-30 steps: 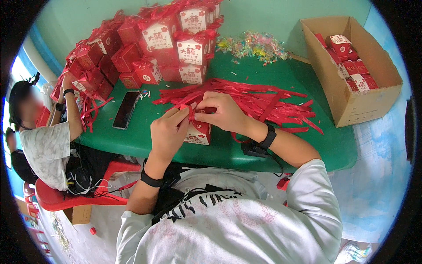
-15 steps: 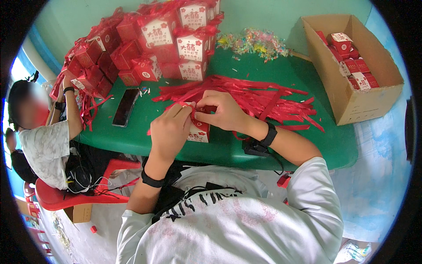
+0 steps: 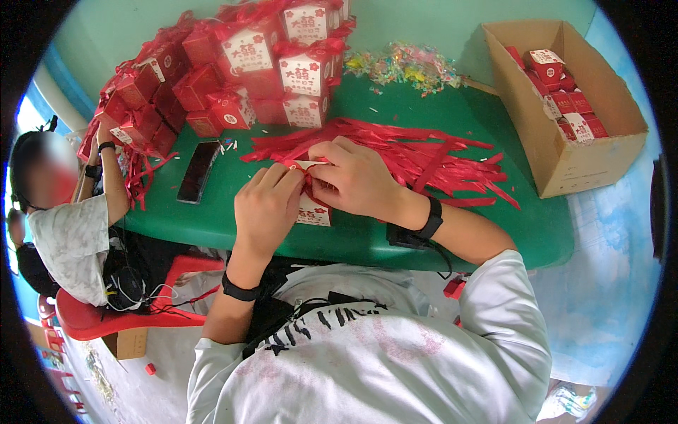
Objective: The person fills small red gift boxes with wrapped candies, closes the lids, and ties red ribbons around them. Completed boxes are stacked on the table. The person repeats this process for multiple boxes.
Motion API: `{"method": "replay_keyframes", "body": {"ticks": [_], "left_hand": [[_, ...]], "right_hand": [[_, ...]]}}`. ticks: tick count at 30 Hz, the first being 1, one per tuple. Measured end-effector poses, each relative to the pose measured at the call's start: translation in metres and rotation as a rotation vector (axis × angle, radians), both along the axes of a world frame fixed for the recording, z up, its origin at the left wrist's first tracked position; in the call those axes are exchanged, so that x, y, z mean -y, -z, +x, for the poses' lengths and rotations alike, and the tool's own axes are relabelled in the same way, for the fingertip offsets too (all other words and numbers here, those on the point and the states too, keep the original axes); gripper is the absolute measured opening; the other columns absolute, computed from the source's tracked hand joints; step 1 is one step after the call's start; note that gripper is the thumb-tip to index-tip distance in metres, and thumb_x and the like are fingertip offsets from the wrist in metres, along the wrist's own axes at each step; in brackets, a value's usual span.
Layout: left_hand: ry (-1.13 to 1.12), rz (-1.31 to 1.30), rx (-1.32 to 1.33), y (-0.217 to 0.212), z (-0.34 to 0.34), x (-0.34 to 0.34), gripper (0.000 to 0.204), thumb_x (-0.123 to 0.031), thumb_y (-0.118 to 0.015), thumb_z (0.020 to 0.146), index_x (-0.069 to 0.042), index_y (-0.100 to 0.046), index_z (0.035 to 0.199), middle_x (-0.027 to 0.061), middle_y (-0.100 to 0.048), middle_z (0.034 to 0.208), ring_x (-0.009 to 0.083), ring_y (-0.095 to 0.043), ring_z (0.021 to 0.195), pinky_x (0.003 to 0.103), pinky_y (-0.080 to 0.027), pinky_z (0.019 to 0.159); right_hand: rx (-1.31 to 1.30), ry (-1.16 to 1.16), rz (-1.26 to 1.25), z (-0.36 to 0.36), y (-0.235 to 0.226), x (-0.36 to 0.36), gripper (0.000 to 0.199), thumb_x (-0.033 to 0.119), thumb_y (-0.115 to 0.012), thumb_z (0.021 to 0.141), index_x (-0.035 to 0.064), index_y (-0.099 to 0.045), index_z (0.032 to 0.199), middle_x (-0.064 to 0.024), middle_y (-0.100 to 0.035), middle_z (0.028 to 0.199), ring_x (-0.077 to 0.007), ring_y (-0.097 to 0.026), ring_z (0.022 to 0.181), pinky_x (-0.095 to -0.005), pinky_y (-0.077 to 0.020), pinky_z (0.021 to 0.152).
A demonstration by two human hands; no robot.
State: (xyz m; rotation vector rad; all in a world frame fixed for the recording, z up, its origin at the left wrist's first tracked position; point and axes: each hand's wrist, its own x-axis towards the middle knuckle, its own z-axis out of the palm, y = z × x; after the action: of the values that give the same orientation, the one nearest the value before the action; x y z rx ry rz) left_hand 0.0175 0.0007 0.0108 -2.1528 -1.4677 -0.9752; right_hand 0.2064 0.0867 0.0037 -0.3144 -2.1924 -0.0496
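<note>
A small red and white gift box stands on the green table near its front edge, partly covered by my hands. Around its top runs a red ribbon. My left hand is on the box's left side, its fingers pinched on the ribbon at the top. From the right, my right hand has bent fingers closed on the same ribbon, close to the left fingertips. Whether the ribbon is knotted there is hidden by the fingers. Just beyond the hands lies a spread of loose red ribbons.
Stacked red gift boxes rise at the back left. A phone lies left of my hands. Behind are colourful wrapped sweets; a cardboard carton with red boxes stands right. A co-worker sits at the left.
Both hands stay at the box's top. My right fingers have curled in more, and my left hand has shifted slightly left, its fingers closer together.
</note>
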Motion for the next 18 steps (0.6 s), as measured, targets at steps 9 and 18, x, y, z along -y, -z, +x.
{"method": "replay_keyframes", "body": {"ticks": [9,18], "left_hand": [[0.162,-0.247,0.499,0.005,-0.015,-0.007,0.008,-0.002,-0.070,0.090,-0.001,-0.067,0.097,0.0112,-0.065,0.088,0.0248,-0.062,0.073,0.036,-0.049,0.065],[0.177,-0.309,0.515,0.011,-0.041,-0.001,0.005,0.002,-0.066,0.088,0.003,-0.063,0.091,0.0111,-0.063,0.084,0.0195,-0.058,0.070,0.032,-0.047,0.064]], "right_hand": [[0.022,0.095,0.159,0.009,-0.009,-0.013,0.015,0.014,-0.081,0.072,0.0114,-0.070,0.083,-0.0008,-0.066,0.113,-0.0242,-0.063,0.096,-0.0404,-0.0517,0.082],[0.137,0.105,0.111,0.026,0.000,-0.035,0.017,0.022,-0.080,0.069,0.0112,-0.068,0.074,-0.0042,-0.067,0.115,-0.0257,-0.065,0.101,-0.0416,-0.0533,0.083]]}}
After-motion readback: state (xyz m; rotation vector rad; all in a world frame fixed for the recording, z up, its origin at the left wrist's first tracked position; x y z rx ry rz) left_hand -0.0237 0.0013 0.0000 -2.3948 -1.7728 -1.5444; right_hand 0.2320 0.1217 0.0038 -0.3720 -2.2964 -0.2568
